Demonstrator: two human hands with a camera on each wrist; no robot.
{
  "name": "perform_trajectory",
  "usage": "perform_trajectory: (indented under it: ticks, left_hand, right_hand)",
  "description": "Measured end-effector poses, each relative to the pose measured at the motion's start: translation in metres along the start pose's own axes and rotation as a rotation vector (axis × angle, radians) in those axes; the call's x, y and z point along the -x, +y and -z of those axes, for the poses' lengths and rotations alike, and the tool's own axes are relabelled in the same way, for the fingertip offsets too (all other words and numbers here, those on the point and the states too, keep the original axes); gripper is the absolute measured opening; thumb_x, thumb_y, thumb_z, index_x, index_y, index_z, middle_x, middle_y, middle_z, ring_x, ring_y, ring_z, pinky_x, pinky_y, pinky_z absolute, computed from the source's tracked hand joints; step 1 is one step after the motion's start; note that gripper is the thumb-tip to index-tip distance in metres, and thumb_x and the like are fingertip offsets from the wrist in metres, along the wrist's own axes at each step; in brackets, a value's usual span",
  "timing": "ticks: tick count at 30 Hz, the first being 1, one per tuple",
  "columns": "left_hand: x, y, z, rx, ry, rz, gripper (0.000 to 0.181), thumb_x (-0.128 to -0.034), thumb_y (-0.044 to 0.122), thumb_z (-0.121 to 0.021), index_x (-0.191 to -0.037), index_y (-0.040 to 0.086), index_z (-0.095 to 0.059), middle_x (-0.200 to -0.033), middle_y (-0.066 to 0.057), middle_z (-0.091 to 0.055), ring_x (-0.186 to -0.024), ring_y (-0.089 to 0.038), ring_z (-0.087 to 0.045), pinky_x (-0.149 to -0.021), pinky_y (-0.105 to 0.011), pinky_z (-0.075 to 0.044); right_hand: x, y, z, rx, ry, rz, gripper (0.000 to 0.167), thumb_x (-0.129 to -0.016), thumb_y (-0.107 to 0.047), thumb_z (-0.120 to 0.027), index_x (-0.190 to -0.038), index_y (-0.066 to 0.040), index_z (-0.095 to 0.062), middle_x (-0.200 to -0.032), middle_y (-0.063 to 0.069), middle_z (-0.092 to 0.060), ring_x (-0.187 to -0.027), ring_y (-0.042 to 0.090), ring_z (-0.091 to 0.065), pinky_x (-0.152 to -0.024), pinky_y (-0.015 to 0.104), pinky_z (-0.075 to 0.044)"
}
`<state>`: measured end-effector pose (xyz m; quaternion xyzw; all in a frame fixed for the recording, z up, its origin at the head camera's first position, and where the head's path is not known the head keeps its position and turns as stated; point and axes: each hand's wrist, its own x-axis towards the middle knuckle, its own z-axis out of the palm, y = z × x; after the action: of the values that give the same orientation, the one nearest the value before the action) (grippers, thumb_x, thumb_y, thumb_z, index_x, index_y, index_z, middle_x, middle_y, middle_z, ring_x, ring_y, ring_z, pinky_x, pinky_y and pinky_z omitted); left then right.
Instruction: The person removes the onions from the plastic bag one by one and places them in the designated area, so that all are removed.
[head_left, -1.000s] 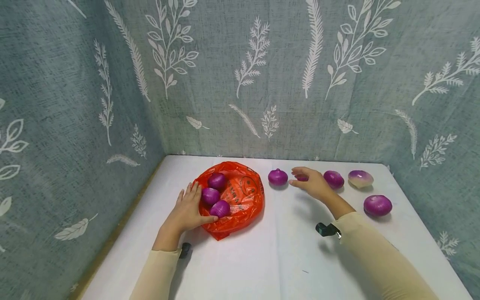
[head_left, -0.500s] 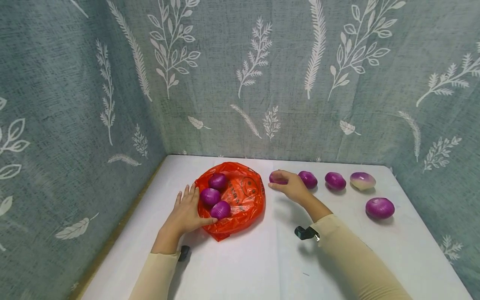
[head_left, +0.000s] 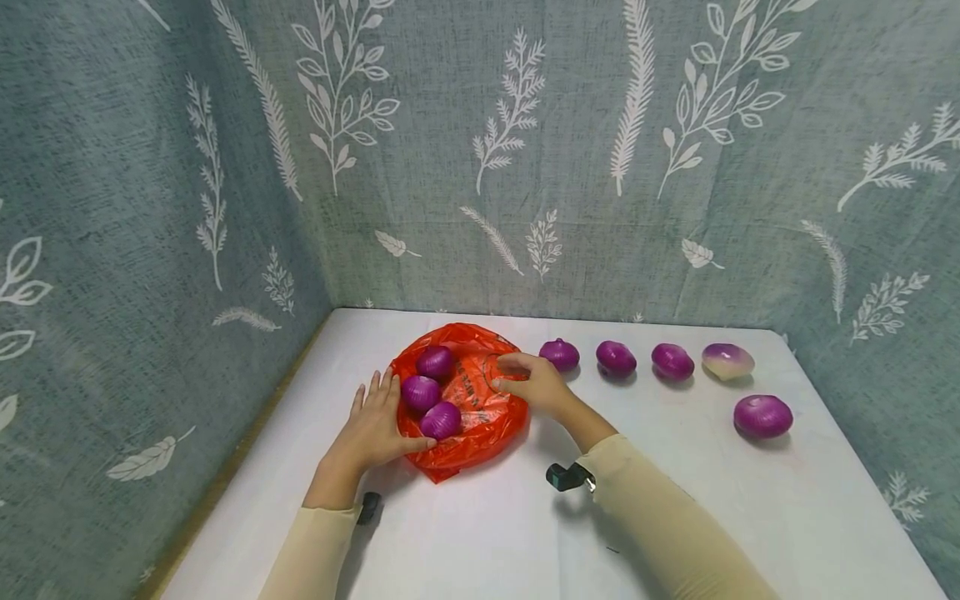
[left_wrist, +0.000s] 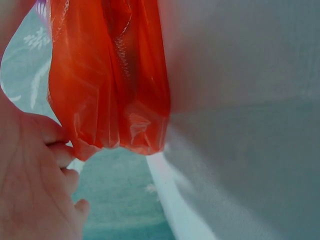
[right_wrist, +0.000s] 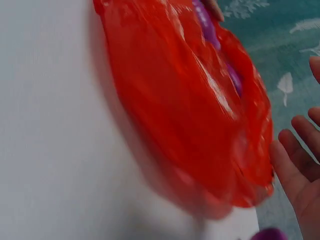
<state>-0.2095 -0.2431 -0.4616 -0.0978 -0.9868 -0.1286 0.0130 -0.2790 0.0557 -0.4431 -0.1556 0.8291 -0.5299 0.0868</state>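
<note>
A red plastic bag lies open on the white table, with three purple onions inside, one of them the middle onion. My left hand rests against the bag's left side, fingers spread; in the left wrist view its fingertips meet the red plastic. My right hand is over the bag's right edge, fingers slightly bent with nothing between them. The right wrist view shows that hand beside the red bag, its palm empty.
Right of the bag, a row holds a purple onion, another, a third and a purple-and-white one. A further onion sits nearer at the right. Patterned green cloth stands behind the table.
My right hand has moved left from near the row of onions to the bag's right edge, uncovering the two leftmost onions of the row. My left hand has stayed at the bag.
</note>
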Motion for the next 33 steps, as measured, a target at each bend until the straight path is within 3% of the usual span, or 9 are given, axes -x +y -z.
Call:
perform_trajectory:
  ticks: [8, 17, 24, 33]
  left_hand:
    - [0.001, 0.000, 0.000, 0.020, 0.003, -0.024, 0.134, -0.0659, 0.081, -0.063, -0.152, -0.008, -0.013, -0.160, -0.021, -0.005, -0.146, -0.039, 0.002, -0.115, -0.054, 0.006]
    - [0.001, -0.001, 0.002, 0.012, -0.003, -0.017, 0.134, -0.0658, 0.083, -0.061, -0.152, -0.007, -0.013, -0.161, -0.019, -0.005, -0.147, -0.037, 0.004, -0.115, -0.053, 0.006]
    - [0.001, -0.001, 0.003, 0.013, -0.007, -0.010, 0.133, -0.0657, 0.082, -0.063, -0.152, -0.007, -0.015, -0.161, -0.019, -0.006, -0.146, -0.038, 0.003, -0.115, -0.054, 0.006]
    - [0.003, -0.004, 0.000, 0.008, 0.004, -0.016, 0.132, -0.0659, 0.081, -0.063, -0.152, -0.007, -0.015, -0.160, -0.020, -0.009, -0.146, -0.039, 0.001, -0.115, -0.056, 0.004]
  right_hand:
    - [-0.004, -0.005, -0.030, 0.000, -0.080, 0.048, 0.051, -0.087, -0.028, -0.075, -0.132, -0.008, -0.060, -0.124, 0.010, -0.063, -0.115, 0.025, -0.058, -0.097, 0.042, -0.047]
    - [-0.005, -0.007, -0.048, 0.007, -0.128, 0.064, 0.051, -0.088, -0.031, -0.074, -0.131, -0.008, -0.060, -0.122, 0.009, -0.065, -0.112, 0.026, -0.059, -0.092, 0.039, -0.050]
    - [-0.008, -0.010, -0.057, 0.158, -0.234, 0.039, 0.070, -0.084, -0.049, -0.072, -0.140, -0.012, -0.052, -0.129, 0.002, -0.060, -0.118, 0.024, -0.056, -0.098, 0.042, -0.046]
    - [-0.010, -0.010, -0.065, 0.249, -0.314, 0.037, 0.077, -0.082, -0.054, -0.073, -0.143, -0.014, -0.048, -0.129, 0.004, -0.060, -0.121, 0.026, -0.053, -0.101, 0.047, -0.043]
